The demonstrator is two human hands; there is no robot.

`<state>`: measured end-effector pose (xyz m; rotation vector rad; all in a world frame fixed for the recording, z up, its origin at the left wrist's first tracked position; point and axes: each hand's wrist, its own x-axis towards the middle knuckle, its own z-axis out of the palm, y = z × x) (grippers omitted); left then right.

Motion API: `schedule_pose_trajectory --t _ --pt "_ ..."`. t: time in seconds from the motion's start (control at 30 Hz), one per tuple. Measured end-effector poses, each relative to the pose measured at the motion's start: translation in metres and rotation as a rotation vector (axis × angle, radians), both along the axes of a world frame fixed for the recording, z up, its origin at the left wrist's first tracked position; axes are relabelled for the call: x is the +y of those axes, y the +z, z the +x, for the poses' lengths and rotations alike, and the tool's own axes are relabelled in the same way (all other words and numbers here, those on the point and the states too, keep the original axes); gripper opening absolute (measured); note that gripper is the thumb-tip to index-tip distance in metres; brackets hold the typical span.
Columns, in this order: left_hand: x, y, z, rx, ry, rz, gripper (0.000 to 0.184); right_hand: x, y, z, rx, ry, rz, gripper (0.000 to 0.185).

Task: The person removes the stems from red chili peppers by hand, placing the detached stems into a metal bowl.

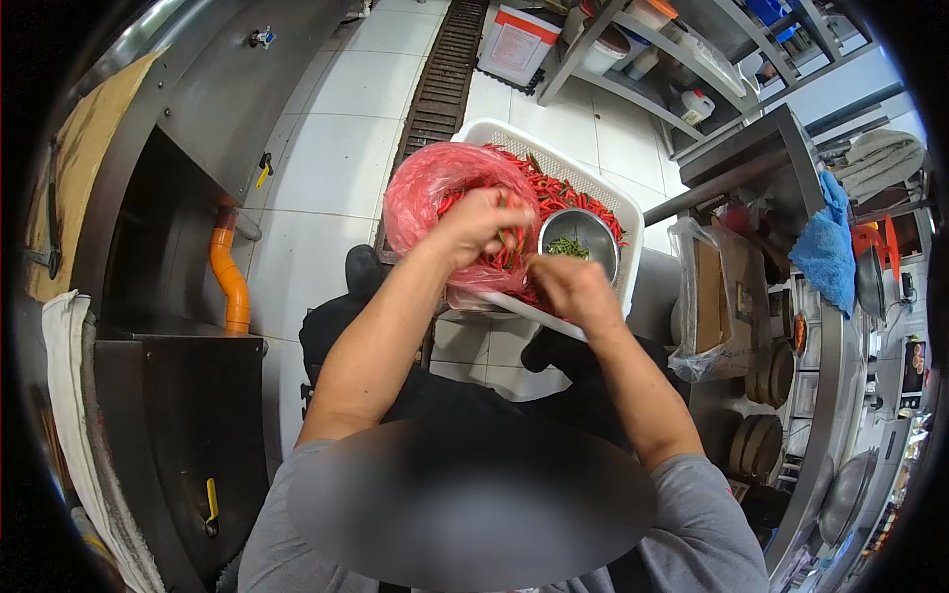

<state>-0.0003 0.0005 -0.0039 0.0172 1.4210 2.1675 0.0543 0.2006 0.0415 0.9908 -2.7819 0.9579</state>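
My left hand is over a pink plastic bag with red chili peppers inside. Its fingers are curled around what looks like a red chili pepper, partly hidden and blurred. Just below the steel bowl, my right hand has its fingers pressed together; whatever they hold is hidden. Small green chili stems lie in the bowl. More red chili peppers fill the white plastic basket, which carries both bag and bowl.
A floor drain grate runs beyond the basket. Steel kitchen equipment with an orange pipe stands at left. On the right are a plastic-wrapped box, a blue cloth and a steel shelf rack. A white bucket stands ahead.
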Motion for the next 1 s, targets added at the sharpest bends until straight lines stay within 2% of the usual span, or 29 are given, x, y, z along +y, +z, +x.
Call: schedule_pose_trajectory --t 0.03,0.07,0.1,0.17,0.23,0.27,0.33,0.47,0.6,0.63,0.67,0.73,1.0 --pt "-0.011 0.003 -0.006 0.014 0.075 0.126 0.013 0.007 0.002 -0.004 0.030 -0.101 -0.084 0.017" --pt "-0.021 0.006 -0.010 0.027 0.150 0.253 0.013 0.021 -0.003 -0.010 -0.053 -0.258 -0.108 0.017" --pt "-0.028 0.011 -0.012 0.027 0.150 0.254 0.013 0.035 -0.002 -0.017 0.035 -0.276 -0.013 0.018" --pt "-0.041 0.019 -0.014 -0.129 0.418 0.420 0.012 0.061 -0.006 -0.024 0.122 -0.293 0.086 0.019" --pt "-0.048 0.014 -0.019 -0.101 0.441 0.421 0.011 0.071 -0.010 -0.026 0.220 -0.270 0.384 0.020" --pt "-0.050 0.010 -0.020 -0.073 0.465 0.421 0.009 0.073 -0.014 -0.028 0.218 -0.265 0.386 0.020" --pt "-0.052 0.011 -0.019 -0.052 0.446 0.428 0.010 0.055 0.000 -0.027 0.082 -0.395 0.130 0.019" --pt "-0.043 0.014 -0.018 0.014 0.444 0.320 0.007 0.006 0.001 -0.037 0.138 -0.250 -0.033 0.018" --pt "-0.042 0.010 -0.021 0.036 0.424 0.301 0.006 -0.049 -0.021 -0.053 0.055 -0.069 0.269 0.023" --pt "-0.042 0.010 -0.021 0.047 0.417 0.295 0.006 -0.059 -0.028 -0.059 -0.036 -0.062 0.444 0.029" --pt "-0.043 0.010 -0.020 0.045 0.423 0.293 0.006 -0.065 -0.035 -0.065 -0.038 -0.056 0.443 0.029" --pt "-0.045 0.015 -0.018 0.056 0.445 0.272 0.007 -0.075 -0.043 -0.073 -0.151 -0.084 0.690 0.032" --pt "-0.042 0.017 -0.019 0.045 0.448 0.245 0.007 -0.078 -0.049 -0.072 -0.243 -0.019 0.550 0.024"
